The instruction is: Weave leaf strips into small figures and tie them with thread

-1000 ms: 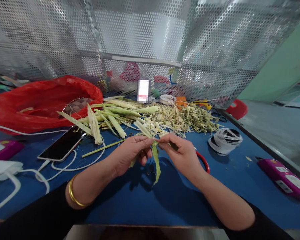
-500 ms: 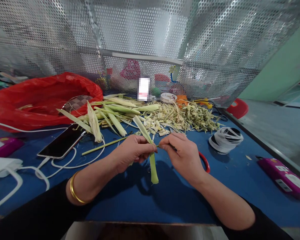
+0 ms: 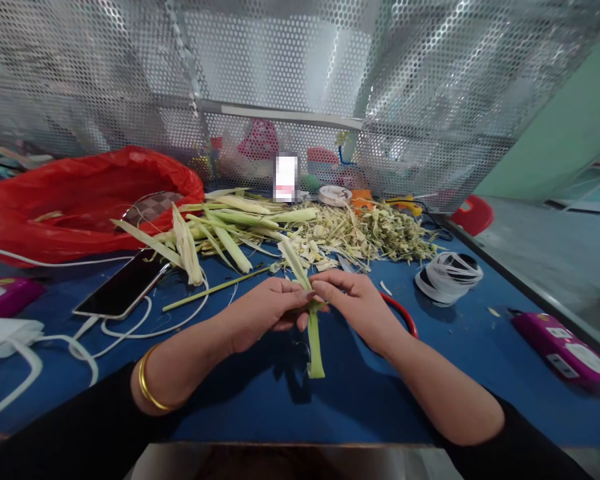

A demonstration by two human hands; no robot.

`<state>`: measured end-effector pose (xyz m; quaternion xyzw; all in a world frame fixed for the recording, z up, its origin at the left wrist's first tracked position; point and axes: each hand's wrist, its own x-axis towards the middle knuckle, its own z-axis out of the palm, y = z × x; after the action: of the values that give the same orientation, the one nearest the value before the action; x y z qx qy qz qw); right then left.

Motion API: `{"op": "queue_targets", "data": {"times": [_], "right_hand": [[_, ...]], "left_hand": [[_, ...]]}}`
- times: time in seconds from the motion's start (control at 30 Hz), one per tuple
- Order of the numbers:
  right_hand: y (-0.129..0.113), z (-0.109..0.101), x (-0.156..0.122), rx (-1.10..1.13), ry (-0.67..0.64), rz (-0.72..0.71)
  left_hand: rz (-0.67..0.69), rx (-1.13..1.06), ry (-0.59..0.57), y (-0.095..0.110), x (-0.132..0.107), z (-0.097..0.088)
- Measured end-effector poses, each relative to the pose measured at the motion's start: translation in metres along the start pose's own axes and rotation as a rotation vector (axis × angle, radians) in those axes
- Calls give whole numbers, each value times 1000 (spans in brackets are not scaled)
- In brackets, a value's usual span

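A pale green corn husk strip [image 3: 316, 347] is folded between my two hands, one end pointing up and away, the other hanging towards me. My left hand [image 3: 283, 303] pinches it at the middle, thumb on top. My right hand [image 3: 355, 303] meets it from the other side, thumb and fingers closed on the same spot; what the fingertips grip there is partly hidden. Under my right hand lie red-handled scissors [image 3: 403, 312], mostly covered. Just beyond the hands are more corn husks [image 3: 230, 243] and a heap of husk scraps [image 3: 325, 230].
On the blue table [image 3: 260, 407] are a red plastic bag [image 3: 90, 193], a phone [image 3: 125, 283] with white cables, a thin green stalk [image 3: 210, 292], dried flower-like pieces [image 3: 403, 230], a roll of white cord [image 3: 447, 279] and a purple device [image 3: 563, 347]. A perforated metal screen [image 3: 285, 60] stands behind.
My right hand has come closer to the left, so the fingertips now meet at the husk. The strip's lower end has shifted slightly right and towards me. More of the scissors shows.
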<state>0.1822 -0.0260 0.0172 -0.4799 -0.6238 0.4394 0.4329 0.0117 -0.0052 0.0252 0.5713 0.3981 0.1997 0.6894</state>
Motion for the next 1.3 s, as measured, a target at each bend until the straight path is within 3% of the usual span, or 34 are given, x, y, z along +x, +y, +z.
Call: {"op": "queue_targets", "data": {"times": [0.1,0.2,0.37,0.67,0.73,0.8,0.9,0.97,1.03,1.17,1.3], "right_hand": [[2,7,-1,266,7,158],[3,9,-2,387,22,220],[6,12,-3,407,96,200],[9,26,-5,496,192,204],[10,23,-4,411,164,179],[10,16,-1,192,165,56],[5,0,0,-237,302,-272],[1,-10,-1,-358,394,-340],[-2,-14,-3,-353,349,-270],[2,-7,-5,-369,50,-100],[9,2,-6,-393,-59,-81]], "left_hand": [[-18,7,-38,-2,0,3],[-13,33,-4,-4,1,6],[36,132,33,-8,2,6],[15,174,-12,-7,1,4],[20,159,-6,-7,1,6],[15,112,31,-7,2,7],[27,-42,138,-4,2,5],[55,-139,197,-1,1,1],[72,-193,232,2,1,-3],[80,-236,246,3,1,-6],[89,-204,288,1,3,-3]]}}
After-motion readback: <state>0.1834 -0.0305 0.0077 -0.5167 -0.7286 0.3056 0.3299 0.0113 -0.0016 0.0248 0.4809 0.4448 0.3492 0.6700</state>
